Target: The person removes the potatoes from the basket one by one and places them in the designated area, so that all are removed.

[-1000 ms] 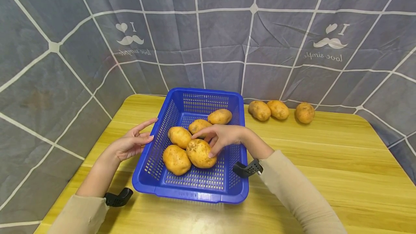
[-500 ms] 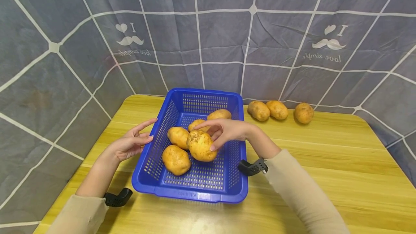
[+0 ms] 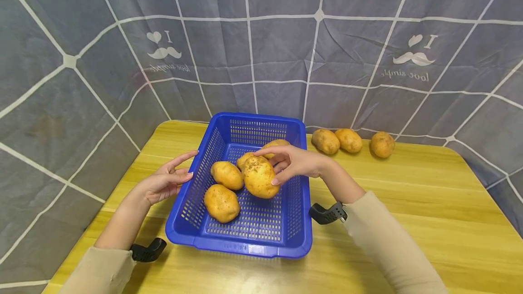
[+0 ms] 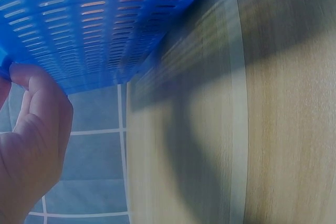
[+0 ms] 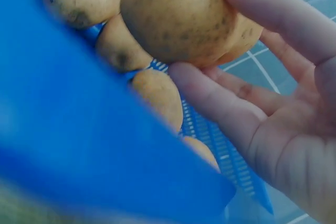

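The right hand (image 3: 292,162) pinches a large, rounded yellow-brown potato (image 3: 260,177) over the interior of a blue, rectangular, perforated plastic basket (image 3: 233,247). The left hand (image 3: 163,183) rests relaxed, fingertips against the outer rim. Hazards: the fingertip pinch may slip on the curved skin; light left-side contact may let the basket shift if knocked.

- Basket (image 3: 239,247): blue, perforated, rectangular, upright, slightly left of centre.
- Potato (image 3: 260,178): large, yellow, dirt-speckled, held above the basket's floor.
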Demonstrator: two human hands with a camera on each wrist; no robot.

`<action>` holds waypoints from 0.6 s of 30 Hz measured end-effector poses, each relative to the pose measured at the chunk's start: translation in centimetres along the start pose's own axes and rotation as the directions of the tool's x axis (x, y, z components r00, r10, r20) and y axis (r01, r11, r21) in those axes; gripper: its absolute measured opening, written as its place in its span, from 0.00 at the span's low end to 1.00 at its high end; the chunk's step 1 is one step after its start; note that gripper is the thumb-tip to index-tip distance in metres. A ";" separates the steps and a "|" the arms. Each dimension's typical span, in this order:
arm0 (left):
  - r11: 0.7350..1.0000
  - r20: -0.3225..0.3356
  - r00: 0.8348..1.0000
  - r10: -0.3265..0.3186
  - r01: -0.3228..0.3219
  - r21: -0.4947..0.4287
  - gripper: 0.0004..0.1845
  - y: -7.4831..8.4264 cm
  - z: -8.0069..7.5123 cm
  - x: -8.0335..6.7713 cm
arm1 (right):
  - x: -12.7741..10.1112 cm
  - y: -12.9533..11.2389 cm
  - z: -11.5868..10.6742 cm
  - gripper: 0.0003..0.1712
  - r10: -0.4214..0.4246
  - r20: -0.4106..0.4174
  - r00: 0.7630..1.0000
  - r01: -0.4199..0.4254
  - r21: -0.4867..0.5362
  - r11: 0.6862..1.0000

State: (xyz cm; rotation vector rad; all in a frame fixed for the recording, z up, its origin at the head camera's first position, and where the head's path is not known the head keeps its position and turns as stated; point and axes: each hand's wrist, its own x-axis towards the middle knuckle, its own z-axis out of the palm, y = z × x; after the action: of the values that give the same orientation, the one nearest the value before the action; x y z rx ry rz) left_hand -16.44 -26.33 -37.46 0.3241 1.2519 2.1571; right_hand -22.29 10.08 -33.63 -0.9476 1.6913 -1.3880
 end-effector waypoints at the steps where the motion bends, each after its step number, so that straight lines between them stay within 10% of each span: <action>1: 1.000 0.004 1.000 0.001 -0.001 0.000 0.28 0.0 0.0 0.0 | -0.1 0.1 -0.1 0.44 -0.001 -0.006 1.000 0.001 0.000 1.000; 18: 1.000 0.004 1.000 0.002 -0.002 -0.006 0.29 -0.1 -0.1 0.0 | -1.9 -0.2 -0.7 0.44 0.004 -0.075 0.997 -0.003 0.008 1.000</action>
State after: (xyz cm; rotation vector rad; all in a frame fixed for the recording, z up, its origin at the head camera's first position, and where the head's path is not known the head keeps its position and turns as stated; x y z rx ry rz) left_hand -16.44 -26.33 -37.57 0.3267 1.2437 2.1602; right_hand -22.06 12.09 -33.20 -0.8979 1.7411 -1.4429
